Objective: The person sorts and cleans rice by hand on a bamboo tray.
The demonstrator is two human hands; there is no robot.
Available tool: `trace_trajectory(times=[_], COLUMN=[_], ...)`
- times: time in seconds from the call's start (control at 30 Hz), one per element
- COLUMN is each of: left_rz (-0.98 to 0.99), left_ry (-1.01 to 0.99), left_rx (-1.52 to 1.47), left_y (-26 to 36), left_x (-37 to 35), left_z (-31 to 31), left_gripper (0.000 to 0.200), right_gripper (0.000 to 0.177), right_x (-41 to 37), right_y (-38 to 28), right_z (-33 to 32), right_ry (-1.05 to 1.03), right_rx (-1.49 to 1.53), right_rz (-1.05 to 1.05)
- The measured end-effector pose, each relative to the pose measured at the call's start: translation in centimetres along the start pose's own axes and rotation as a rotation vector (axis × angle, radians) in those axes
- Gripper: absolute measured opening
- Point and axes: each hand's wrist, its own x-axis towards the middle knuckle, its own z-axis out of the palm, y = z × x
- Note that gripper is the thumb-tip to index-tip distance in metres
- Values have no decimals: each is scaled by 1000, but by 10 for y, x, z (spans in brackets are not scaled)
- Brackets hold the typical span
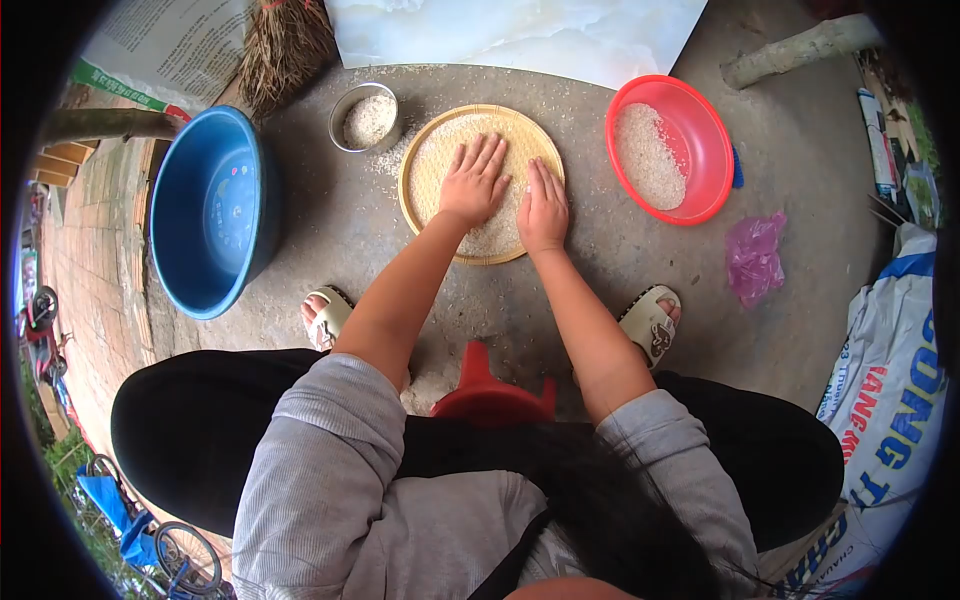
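A round woven bamboo tray [405,190] lies on the concrete floor between my feet, with a layer of rice grains [497,236] spread over it. My left hand [474,184] rests palm down on the rice near the tray's middle, its fingers spread. Over the tray's right side is my right hand [544,207], its fingers stretched forward and close together, the thumb a little apart. Neither hand grips anything. Up and left of the tray stands a small metal bowl [395,135] holding rice. To the right, a red plastic basin [708,150] has rice along its left side.
A large blue basin [262,235] stands at the left, near a straw broom [285,55]. Crumpled pink plastic bag [755,258] lies at the right, with printed sacks [890,370] beyond it. A red plastic stool [485,395] is under me. A marbled panel [520,40] lies ahead.
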Motion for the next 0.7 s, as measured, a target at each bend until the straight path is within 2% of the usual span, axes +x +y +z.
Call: trace_trajectory(times=[0.1, 0.17, 0.2, 0.23, 0.3, 0.43, 0.5, 0.53, 0.57, 0.63, 0.67, 0.7], left_rz=[84, 68, 114, 109, 55, 51, -597, -637, -637, -471, -473, -377], left_ry=[80, 76, 213, 217, 51, 94, 104, 218, 196, 70, 71, -101], left_rx=[-84, -296, -283, -280, -406, -348, -738, -831, -1036, -1537, -1538, -1334], left_y=[5, 8, 11, 12, 10, -1, 4, -2, -9, -6, -5, -4], left_x=[-5, -15, -20, -23, -29, -16, -5, 0, 6, 17, 23, 28], left_z=[1, 5, 1, -3, -8, -17, -35, -34, -34, -54, -68, -83], left_gripper=[46, 39, 30, 30, 26, 20, 14, 10, 16, 21, 21, 25], right_gripper=[42, 41, 41, 41, 41, 38, 33, 31, 31, 35, 38, 38], right_x=[-1, -1, -1, -1, -1, 3, 8, 12, 19, 35, 44, 51], right_y=[-1, -1, -1, -1, -1, -4, -5, -8, -11, -18, -22, -23], right_z=[-1, -1, 0, 0, -1, -3, 0, 2, 5, 7, 3, -1], right_ry=[-16, -14, -15, -17, -30, -35, 140, 223, 221, 151, 82, 83], right_rx=[-8, -8, -6, -4, -20, 11, 167, 225, 226, 926, 1222, 1220], right_rz=[13, 10, 12, 6, 11, 20, 103, 190, 189, 735, 968, 970])
